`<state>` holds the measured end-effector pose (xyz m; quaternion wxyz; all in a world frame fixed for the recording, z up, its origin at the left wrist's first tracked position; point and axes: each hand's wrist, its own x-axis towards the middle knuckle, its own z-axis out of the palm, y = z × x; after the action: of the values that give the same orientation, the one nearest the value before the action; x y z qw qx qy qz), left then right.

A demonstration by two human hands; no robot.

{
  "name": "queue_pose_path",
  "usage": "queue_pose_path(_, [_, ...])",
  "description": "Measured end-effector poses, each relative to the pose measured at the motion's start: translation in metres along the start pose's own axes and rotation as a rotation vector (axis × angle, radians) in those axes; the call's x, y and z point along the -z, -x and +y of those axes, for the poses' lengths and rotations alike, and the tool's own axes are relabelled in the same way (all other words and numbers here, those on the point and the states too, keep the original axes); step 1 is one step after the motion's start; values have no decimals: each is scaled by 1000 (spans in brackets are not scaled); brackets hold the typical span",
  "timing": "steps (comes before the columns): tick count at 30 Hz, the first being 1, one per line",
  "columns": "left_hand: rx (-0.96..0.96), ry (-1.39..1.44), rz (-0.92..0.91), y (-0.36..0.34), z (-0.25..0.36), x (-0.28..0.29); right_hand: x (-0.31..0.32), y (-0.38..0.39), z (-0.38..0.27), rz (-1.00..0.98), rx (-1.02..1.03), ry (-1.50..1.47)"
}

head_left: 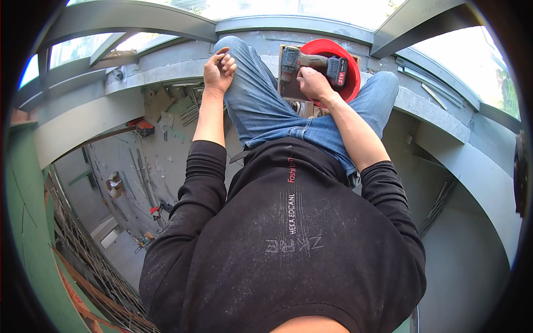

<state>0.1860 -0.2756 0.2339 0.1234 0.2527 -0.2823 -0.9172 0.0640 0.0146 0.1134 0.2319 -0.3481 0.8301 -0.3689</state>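
My left hand (218,75) is raised beside my left jeans knee, fingers curled; anything inside them is too small or hidden to make out. My right hand (313,83) is closed just below the handle of a cordless drill (290,61), its fingertips hidden, so what it grips is unclear. The drill lies sideways across a red bucket (347,86) and a box (286,91) between my knees, its battery (336,71) over the bucket.
A grey ledge (422,100) and metal window frames (294,26) curve ahead. Far below on the left floor lie scraps, metal strips, a red tool case (145,129) and a carton (114,186). A green board (25,188) stands at the left edge.
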Motion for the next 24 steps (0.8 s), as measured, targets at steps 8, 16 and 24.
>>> queue_pose_path(8, [-10,-9,20,3,-1,0,33,-14,-11,210,-201,-766])
queue_pose_path(16, [20,-29,18,1,-1,-4,114,-18,32,879,-483,-983])
queue_pose_path(24, [18,-40,7,1,-1,-6,56,-21,14,405,-155,-273])
